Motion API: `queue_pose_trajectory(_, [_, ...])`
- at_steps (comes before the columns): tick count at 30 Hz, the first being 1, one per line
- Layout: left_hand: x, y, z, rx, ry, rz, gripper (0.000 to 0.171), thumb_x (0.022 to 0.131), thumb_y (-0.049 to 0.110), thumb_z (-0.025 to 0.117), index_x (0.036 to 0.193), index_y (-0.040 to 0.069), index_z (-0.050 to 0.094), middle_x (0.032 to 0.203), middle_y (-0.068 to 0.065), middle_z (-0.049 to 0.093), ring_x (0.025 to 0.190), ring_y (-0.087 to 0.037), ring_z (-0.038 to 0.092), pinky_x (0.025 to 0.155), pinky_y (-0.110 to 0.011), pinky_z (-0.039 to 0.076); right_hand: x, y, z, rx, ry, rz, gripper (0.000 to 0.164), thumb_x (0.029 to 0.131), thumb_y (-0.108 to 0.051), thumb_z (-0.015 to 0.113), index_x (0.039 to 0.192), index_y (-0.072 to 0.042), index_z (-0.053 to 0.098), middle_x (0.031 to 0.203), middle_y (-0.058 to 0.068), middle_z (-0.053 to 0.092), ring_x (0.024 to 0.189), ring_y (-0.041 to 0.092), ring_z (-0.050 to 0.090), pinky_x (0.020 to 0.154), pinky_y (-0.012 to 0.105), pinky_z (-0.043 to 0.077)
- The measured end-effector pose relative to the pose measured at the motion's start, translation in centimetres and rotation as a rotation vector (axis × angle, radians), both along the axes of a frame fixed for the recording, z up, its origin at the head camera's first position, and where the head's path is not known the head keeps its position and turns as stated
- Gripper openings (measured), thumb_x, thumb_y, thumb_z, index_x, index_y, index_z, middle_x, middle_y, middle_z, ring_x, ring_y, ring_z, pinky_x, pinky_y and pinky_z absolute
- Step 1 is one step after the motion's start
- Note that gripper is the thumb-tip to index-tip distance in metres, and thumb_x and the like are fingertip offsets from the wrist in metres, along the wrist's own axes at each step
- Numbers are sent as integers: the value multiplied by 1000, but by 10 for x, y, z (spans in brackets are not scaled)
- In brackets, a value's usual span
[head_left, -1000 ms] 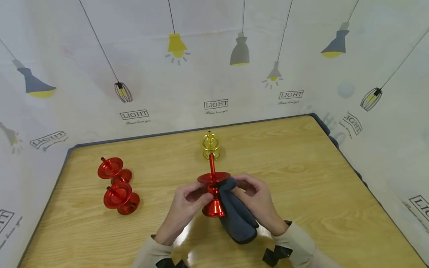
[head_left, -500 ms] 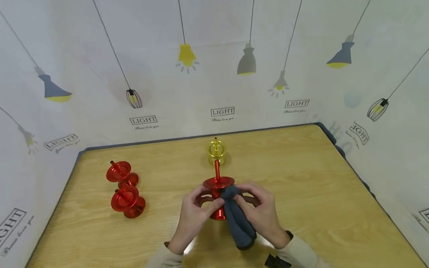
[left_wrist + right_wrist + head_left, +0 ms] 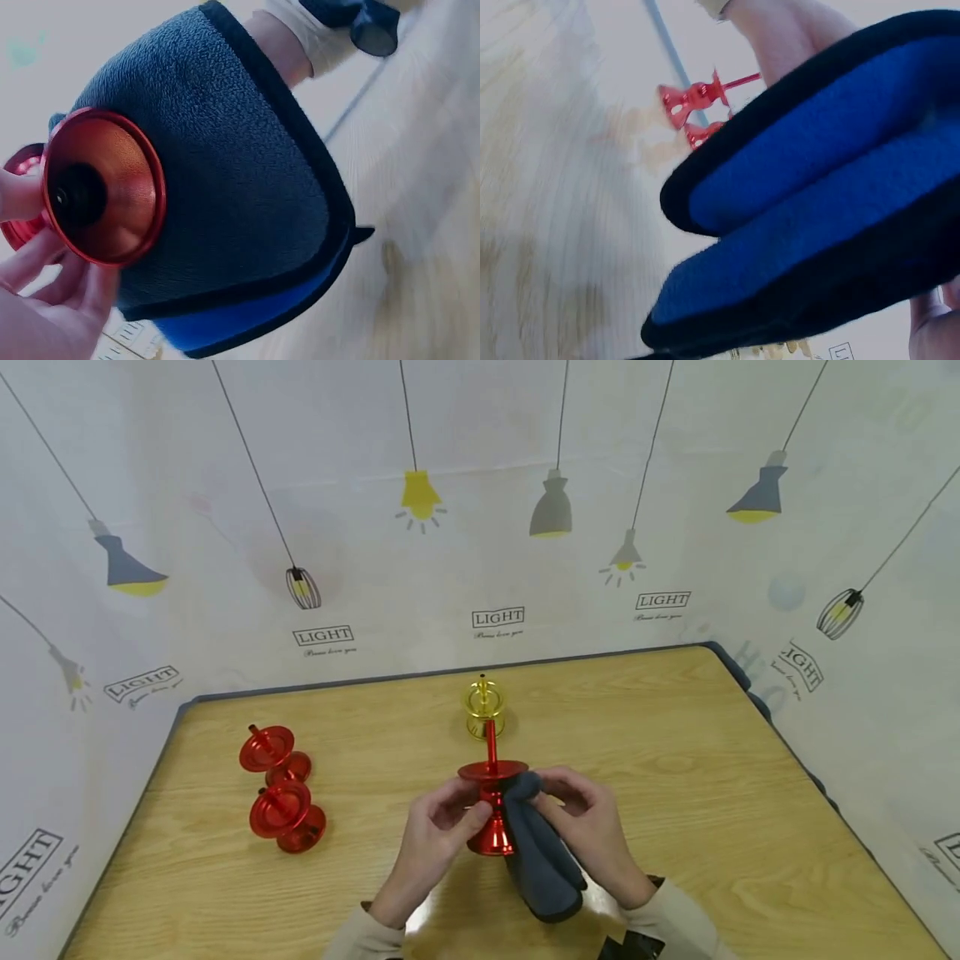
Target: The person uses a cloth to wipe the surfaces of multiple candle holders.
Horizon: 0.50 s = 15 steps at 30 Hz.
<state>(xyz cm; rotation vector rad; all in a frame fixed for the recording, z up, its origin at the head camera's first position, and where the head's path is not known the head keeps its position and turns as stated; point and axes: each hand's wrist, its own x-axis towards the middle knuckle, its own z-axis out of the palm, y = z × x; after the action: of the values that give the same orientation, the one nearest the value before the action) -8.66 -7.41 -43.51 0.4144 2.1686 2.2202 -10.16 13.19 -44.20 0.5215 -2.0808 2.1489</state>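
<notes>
A shiny red candlestick [image 3: 492, 835] with a dish and a thin upright stem is held above the table, upright in the head view. My left hand [image 3: 438, 835] pinches its waist from the left, the thumb across the front. On the other side my right hand [image 3: 592, 827] grips a folded grey-blue cloth [image 3: 542, 868] and presses it to the candlestick below the dish. The left wrist view shows the hollow underside of the base [image 3: 124, 187] beside the grey cloth [image 3: 217, 172]. Blue inner folds of the cloth [image 3: 802, 202] hide most of the right hand in the right wrist view.
Two more red candlesticks [image 3: 302, 831] [image 3: 267, 750] lean on their sides at the table's left. Behind the held one stands a gold candlestick [image 3: 484, 702]. The wooden table [image 3: 720, 793] meets a lamp-printed backdrop [image 3: 375, 568] at the back and sides.
The cloth has shifted along the held candlestick, baring more of its base than half a second ago. Both hands keep their hold. The head view has also tilted slightly.
</notes>
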Motion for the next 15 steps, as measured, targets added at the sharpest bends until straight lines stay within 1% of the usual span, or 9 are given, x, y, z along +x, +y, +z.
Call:
queue_pose_trajectory(1, [1,1,0,-40,19,12,28,97,12,69,123,1,68,120,-19,68,103,-12,67,88,-28,58,0,0,-1,7,4,-9,21,92,4,70,112,9,69,107,-9,74,97,8,72,77,24,61])
queue_pose_trajectory(3, [2,4,1,-123,56,48,28,96,15,72,122,5,70,118,-14,67,102,-14,66,87,-30,58,1,-1,-2,16,42,-23,20,91,5,70,111,6,70,107,-6,74,97,9,72,76,26,61])
queue_pose_trajectory(5, [2,7,1,-191,73,90,29,92,18,76,120,10,72,115,-9,66,101,-15,65,87,-31,58,2,-1,-4,31,119,-40,21,90,8,70,111,4,71,106,1,74,97,9,72,76,27,62])
queue_pose_trajectory(6, [2,8,0,-206,78,106,30,90,17,78,119,11,73,114,-8,66,99,-15,65,86,-31,59,3,-2,-4,42,162,-49,23,89,10,70,111,3,72,106,4,73,97,9,71,76,27,62])
queue_pose_trajectory(8, [3,8,0,-184,60,123,33,87,13,81,119,11,73,114,-8,69,96,-16,67,85,-31,59,5,-3,-5,55,252,-57,27,87,15,70,110,2,72,104,11,72,98,9,71,76,27,62])
queue_pose_trajectory(10, [3,7,0,-133,27,131,36,84,9,83,119,8,73,112,-10,72,94,-14,69,85,-30,59,6,-4,-6,63,312,-62,30,85,18,70,110,1,72,103,14,71,98,8,70,75,27,62])
queue_pose_trajectory(11, [3,6,0,-104,10,132,37,83,7,83,118,6,72,111,-12,73,92,-13,70,85,-28,59,6,-4,-6,59,321,-62,31,84,18,70,110,1,72,103,13,71,98,7,70,75,26,62])
queue_pose_trajectory(13, [3,4,-1,-39,-23,118,37,83,3,82,118,1,70,111,-18,73,92,-11,70,85,-27,59,6,-4,-5,38,308,-48,31,84,19,69,110,3,71,104,9,72,98,8,70,75,27,62])
queue_pose_trajectory(15, [3,3,-2,1,-35,90,35,87,3,78,120,-2,68,112,-22,72,94,-10,71,86,-26,59,6,-3,-4,1,243,-30,27,85,17,69,110,6,70,106,3,72,99,8,71,76,27,62])
